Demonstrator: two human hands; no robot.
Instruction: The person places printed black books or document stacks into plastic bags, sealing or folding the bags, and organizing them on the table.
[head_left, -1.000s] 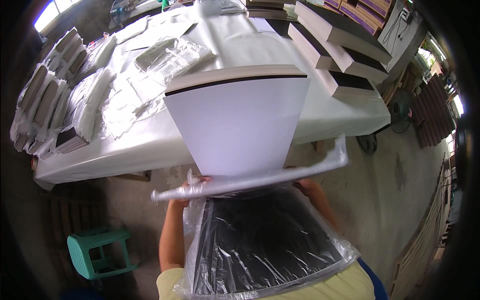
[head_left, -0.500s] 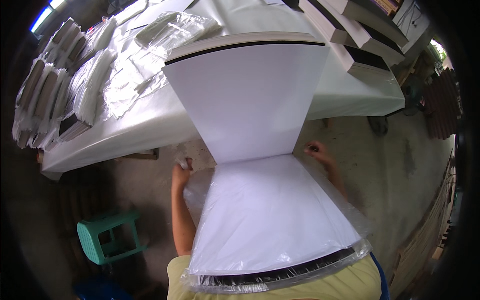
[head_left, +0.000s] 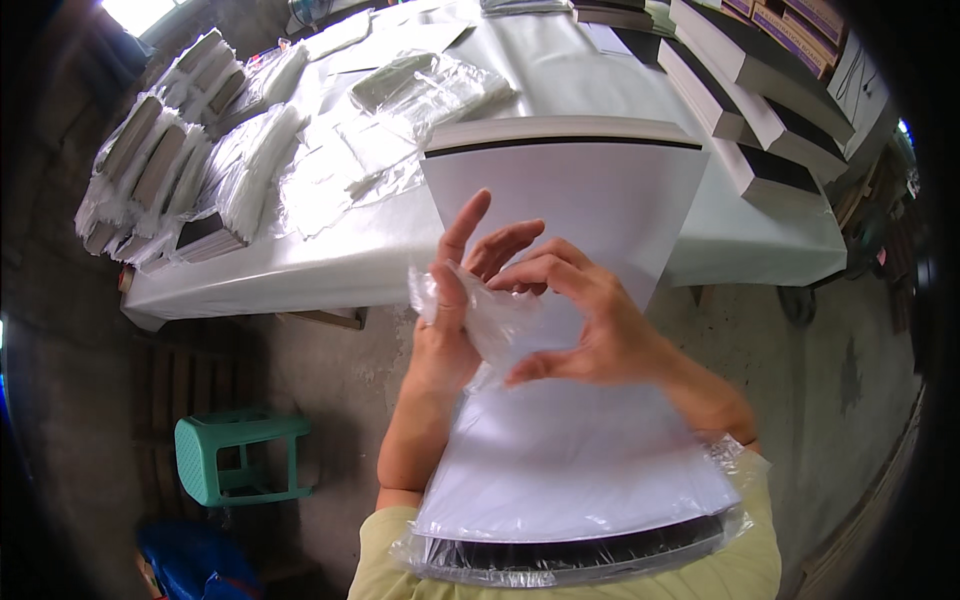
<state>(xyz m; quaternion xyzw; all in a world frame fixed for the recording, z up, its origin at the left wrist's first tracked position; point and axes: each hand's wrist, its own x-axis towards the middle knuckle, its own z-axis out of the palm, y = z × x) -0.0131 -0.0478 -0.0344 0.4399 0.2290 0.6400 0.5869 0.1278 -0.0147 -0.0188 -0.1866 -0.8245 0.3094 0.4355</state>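
You're holding a small scrap of clear plastic film (head_left: pixel 490 320) up in front of you, right over the white sheet (head_left: pixel 570 460) lying on your lap. Your left hand (head_left: pixel 452 300) is gripping the film with the thumb while the fingers are sticking up loosely spread, and your right hand (head_left: pixel 590 325) is pinching the other side of it between thumb and curled fingers. The white sheet is sitting on a dark stack in a clear plastic bag (head_left: pixel 560 555). Past your hands, another white sheet is hanging off a thick stack (head_left: pixel 560 135) at the edge of the white table (head_left: pixel 300 265), with bagged bundles (head_left: pixel 190 170) piled at its left end and a green stool (head_left: pixel 240 455) standing on the floor.
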